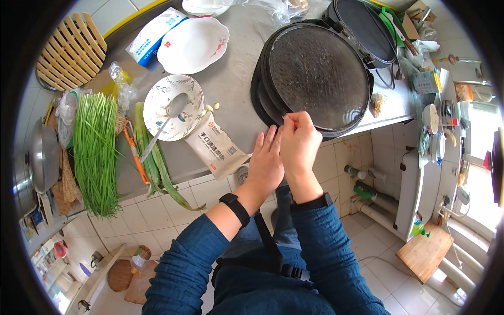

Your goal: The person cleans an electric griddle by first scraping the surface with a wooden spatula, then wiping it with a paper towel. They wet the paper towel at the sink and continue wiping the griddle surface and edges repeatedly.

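Note:
A round black electric griddle [319, 75] stands on the steel counter, its dark ridged surface worn and stained. My right hand [302, 139] is curled at the near left rim of this appliance, thumb and forefinger pinched on the edge. The exact grip is partly hidden by the fingers. Beside it, my left hand [264, 169] reaches out with straight fingers and holds nothing. Its fingertips lie close to the griddle's base at the counter front. Left of that hand, a pack of wet wipes [216, 146] hangs slightly over the counter edge.
A patterned bowl [165, 98] holds a metal spoon [163, 124]. Near it are a white oval dish [193, 45], green onion stalks [159, 165], an orange-handled peeler [136, 153] and garlic chives [94, 149]. Behind the griddle stands another black hinged appliance [364, 29].

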A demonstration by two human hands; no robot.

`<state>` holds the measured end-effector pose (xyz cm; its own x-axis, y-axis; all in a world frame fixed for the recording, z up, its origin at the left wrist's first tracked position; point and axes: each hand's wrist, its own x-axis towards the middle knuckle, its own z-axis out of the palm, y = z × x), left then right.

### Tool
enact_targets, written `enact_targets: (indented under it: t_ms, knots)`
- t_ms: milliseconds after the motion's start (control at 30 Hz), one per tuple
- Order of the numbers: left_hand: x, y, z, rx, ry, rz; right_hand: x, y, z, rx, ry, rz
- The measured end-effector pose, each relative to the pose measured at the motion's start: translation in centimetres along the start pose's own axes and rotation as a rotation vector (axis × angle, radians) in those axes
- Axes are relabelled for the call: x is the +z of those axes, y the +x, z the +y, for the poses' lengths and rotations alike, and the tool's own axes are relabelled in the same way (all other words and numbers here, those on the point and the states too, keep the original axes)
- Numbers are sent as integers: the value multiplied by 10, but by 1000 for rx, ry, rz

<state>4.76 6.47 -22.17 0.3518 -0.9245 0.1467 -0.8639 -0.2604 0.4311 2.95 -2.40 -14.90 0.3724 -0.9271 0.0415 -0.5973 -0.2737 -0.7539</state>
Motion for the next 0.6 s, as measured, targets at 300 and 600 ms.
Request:
enact_targets:
  t_ms: [300, 600]
  knots:
    - [-9, 1, 3, -41, -186, -7, 11, 8, -12, -65, -15, -12]
    - [-35, 13, 7, -113, -126, -32, -44, 4, -11, 456, 744, -352]
